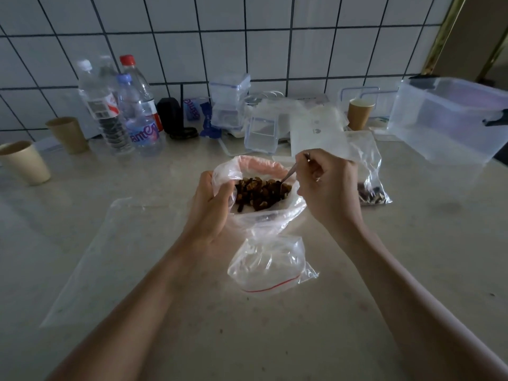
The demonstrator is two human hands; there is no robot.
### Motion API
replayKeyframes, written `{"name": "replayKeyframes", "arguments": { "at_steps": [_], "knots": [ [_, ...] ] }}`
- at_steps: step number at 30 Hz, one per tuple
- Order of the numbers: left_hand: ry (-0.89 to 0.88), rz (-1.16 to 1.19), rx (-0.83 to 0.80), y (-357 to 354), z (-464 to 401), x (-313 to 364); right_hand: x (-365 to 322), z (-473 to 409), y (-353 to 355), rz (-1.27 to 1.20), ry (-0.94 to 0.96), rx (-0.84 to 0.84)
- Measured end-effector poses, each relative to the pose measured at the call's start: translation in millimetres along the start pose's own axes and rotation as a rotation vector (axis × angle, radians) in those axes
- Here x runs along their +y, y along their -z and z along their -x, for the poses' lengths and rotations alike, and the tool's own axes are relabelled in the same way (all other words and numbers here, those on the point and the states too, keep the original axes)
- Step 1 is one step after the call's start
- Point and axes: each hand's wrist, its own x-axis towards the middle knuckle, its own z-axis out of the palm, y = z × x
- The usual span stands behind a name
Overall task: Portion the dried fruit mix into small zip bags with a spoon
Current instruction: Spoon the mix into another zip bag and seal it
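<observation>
A clear plastic bag (264, 220) full of brown dried fruit mix (261, 192) stands open in the middle of the counter. My left hand (210, 207) grips its left rim and holds the mouth open. My right hand (327, 188) holds a thin metal spoon (292, 171) whose tip is sunk in the fruit at the bag's right side. A small empty zip bag (270, 266) with a red seal line lies just in front of the big bag. Another small zip bag (371, 171) with some fruit at its bottom lies to the right, behind my right hand.
A large flat clear bag (115, 257) lies at the left. Paper cups (26, 162), water bottles (121, 105) and clear lidded boxes (261, 130) line the tiled wall. A big translucent storage tub (450, 119) stands at the right rear.
</observation>
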Motion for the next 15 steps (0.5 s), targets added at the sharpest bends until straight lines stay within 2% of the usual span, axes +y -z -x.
{"name": "replayKeyframes", "arguments": {
  "at_steps": [10, 15],
  "knots": [
    [0.087, 0.246, -0.116, -3, 9, 4, 17, 3, -18, -0.401, -0.603, -0.224],
    [0.044, 0.164, -0.058, -3, 8, 4, 17, 2, -14, -0.597, -0.835, -0.243]
  ]
}}
